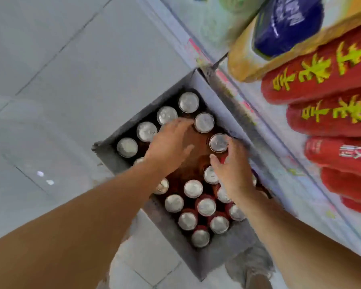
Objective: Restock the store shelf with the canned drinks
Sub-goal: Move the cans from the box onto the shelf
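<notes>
A cardboard box point(219, 255) stands on the floor beside the shelf and holds several red cans with silver tops point(193, 188). My left hand point(169, 147) hovers over the box's bare middle, fingers spread and straight, holding nothing. My right hand point(231, 165) reaches down at the box's right side, with its fingers curled round a can point(218, 142). Red cans with yellow lettering point(321, 74) lie in a row on the shelf point(265, 130) at the right.
Pale floor tiles point(61, 80) stretch to the left of the box. A yellow carton with a blue can picture point(283, 32) sits on the shelf above the red cans. Frayed shorts hems show at the bottom edge.
</notes>
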Available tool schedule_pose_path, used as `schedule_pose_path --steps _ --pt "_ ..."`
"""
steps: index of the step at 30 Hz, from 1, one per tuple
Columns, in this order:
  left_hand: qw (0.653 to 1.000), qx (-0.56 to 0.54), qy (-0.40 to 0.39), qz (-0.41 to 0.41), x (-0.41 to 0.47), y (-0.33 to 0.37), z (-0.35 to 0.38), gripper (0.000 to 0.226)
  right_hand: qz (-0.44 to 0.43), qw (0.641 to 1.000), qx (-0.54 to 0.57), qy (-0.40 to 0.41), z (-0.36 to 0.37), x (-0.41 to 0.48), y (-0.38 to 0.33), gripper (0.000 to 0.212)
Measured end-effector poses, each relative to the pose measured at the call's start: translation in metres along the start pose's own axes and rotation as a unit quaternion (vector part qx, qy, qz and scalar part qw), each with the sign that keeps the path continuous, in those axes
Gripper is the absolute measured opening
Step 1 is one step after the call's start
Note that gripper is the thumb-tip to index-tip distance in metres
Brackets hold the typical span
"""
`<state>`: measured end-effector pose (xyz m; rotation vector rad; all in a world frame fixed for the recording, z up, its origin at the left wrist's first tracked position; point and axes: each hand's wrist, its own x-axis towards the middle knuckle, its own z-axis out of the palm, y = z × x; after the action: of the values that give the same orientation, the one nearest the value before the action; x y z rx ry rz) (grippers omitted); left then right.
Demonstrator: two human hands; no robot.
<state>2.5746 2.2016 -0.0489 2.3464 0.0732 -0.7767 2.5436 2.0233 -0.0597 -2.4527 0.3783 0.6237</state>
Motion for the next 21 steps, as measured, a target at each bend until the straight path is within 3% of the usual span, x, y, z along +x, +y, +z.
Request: schedule_pose_path --steps 5,10,14,18,21 --pt "0.971 0.18 0.017 0.156 0.05 -0.004 0.023 0.073 -0.039 0.99 -0.117 0.071 0.034 0.018 0.018 0.081" --pt "0.928 0.322 0.053 0.18 0.077 -0.011 0.033 0.078 -0.046 0.973 -0.192 0.123 0.046 0.026 0.024 0.091" --pt "0.92 0.305 0.129 0.21 0.087 -0.015 0.038 0.072 -0.051 0.977 -0.161 0.132 0.049 0.03 0.026 0.079" --pt "0.943 0.201 0.148 0.219 0.065 -0.015 0.022 0.074 -0.039 0.994 -0.065 0.084 0.034 0.021 0.019 0.074" --pt "0.965 0.123 0.154 0.175 0.023 0.001 -0.009 0.069 -0.03 0.995 0.038 0.088 -0.002 -0.005 -0.005 0.069"
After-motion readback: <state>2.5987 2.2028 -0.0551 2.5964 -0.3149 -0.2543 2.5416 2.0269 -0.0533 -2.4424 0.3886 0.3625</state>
